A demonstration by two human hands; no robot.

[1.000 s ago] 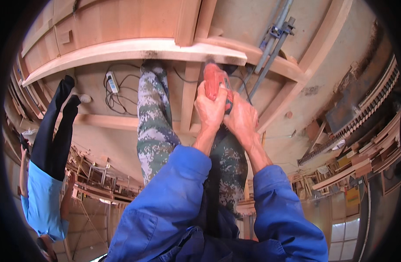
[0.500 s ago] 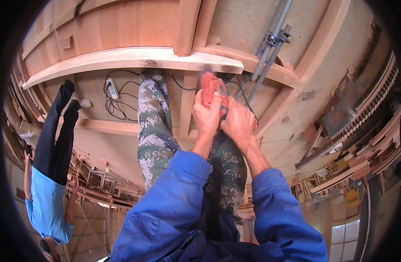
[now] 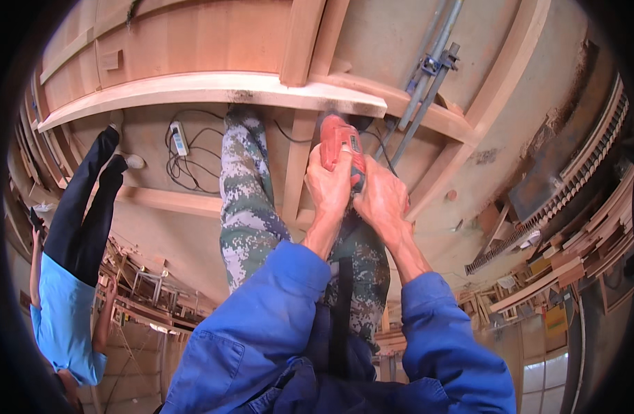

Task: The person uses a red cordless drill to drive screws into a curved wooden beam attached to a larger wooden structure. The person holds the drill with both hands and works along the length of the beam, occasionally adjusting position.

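Observation:
Both my hands are wrapped round a red angle grinder (image 3: pixel 335 138). My left hand (image 3: pixel 327 181) grips its body near the head, thumb along the top. Behind it, my right hand (image 3: pixel 382 195) holds the rear end. The grinder's head meets the near edge of a long pale wooden beam (image 3: pixel 172 91), close to the beam's right end; the disc is mostly hidden and blurred there. A dark patch marks the beam above my left leg. From the tool's rear side a black cord runs off past the beam.
A white power strip (image 3: pixel 179 139) with coiled black cable lies on the floor at left. Metal bar clamps (image 3: pixel 427 76) cross the frame at upper right. Another person in a light blue shirt (image 3: pixel 67 314) stands at far left. Stacked timber (image 3: pixel 544 283) lies at right.
The grinder and both hands have shifted very slightly to the right along the beam's edge, still gripping. The other person at left appears a little further left.

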